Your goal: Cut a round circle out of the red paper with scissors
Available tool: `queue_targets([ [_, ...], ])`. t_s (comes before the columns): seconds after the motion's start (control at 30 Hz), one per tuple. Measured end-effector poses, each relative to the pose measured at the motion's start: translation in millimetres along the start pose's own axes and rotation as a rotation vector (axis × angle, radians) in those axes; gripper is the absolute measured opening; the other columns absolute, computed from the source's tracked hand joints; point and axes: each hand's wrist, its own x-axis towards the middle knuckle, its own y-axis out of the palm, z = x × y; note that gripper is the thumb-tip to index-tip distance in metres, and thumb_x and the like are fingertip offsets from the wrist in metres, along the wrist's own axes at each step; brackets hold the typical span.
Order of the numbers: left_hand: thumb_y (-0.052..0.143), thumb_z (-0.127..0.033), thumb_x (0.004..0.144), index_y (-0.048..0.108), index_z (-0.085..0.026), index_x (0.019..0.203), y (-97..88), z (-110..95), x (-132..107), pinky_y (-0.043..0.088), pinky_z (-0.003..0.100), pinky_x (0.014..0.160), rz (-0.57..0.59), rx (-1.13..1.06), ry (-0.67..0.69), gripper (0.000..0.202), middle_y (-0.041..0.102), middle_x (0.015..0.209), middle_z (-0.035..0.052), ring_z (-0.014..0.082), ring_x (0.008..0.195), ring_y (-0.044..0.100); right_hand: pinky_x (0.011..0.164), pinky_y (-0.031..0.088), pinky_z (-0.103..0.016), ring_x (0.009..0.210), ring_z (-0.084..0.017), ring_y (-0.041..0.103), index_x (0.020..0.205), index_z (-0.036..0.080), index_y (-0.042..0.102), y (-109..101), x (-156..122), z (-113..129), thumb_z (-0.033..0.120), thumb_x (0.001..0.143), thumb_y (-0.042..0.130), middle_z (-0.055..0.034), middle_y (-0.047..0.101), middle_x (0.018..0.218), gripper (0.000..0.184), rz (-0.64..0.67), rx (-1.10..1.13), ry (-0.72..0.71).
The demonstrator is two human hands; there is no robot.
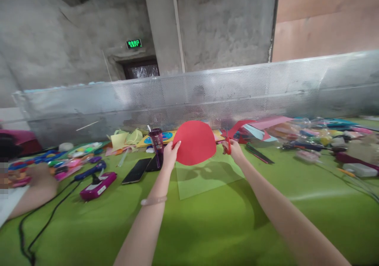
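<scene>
My left hand (171,153) pinches the left edge of a round red paper (195,143), thumb on its front face. The sheet is held up above the table, and its outline is slightly uneven. In my right hand (235,149) is a pair of scissors with red handles (227,145), fingers closed round them. The blades point upward, a little to the right of the paper and apart from it. Below lies a light green sheet (189,185) with shadows falling across it. Red paper scraps (241,127) lie behind my right hand.
On the left are a dark phone (136,171), a purple cup with a straw (156,141), a magenta power strip (98,186) with black cords, and another person's arm (38,187). Craft supplies in plastic bags (316,135) crowd the right. A perforated metal panel (225,94) closes off the back.
</scene>
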Motion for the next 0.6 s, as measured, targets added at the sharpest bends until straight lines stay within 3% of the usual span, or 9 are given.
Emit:
queue_targets([
  [0.2,0.058,-0.044,0.072,0.063,-0.015,0.087,-1.7,-0.1,1.2,0.044,0.030,0.075,-0.030,-0.006,0.070,0.033,0.067,0.085,0.0057,0.0201,0.081,0.060,0.036,0.038,-0.020,0.033,-0.007,0.041,0.055,0.018,0.043,7.4,-7.2,0.7,0.022,0.062,0.052,0.0072,0.041,0.040,0.012,0.159,-0.089,0.040],
  [0.6,0.060,-0.045,0.069,0.064,-0.015,0.085,-0.1,-7.1,-2.5,0.045,0.028,0.071,0.023,-0.033,-0.005,0.035,0.067,0.082,0.0052,0.0208,0.079,0.059,0.035,0.035,-0.020,0.033,-0.008,0.043,0.053,0.018,0.042,7.4,-12.0,6.3,0.021,0.062,0.049,0.0059,0.043,0.038,0.012,0.201,-0.129,0.003],
])
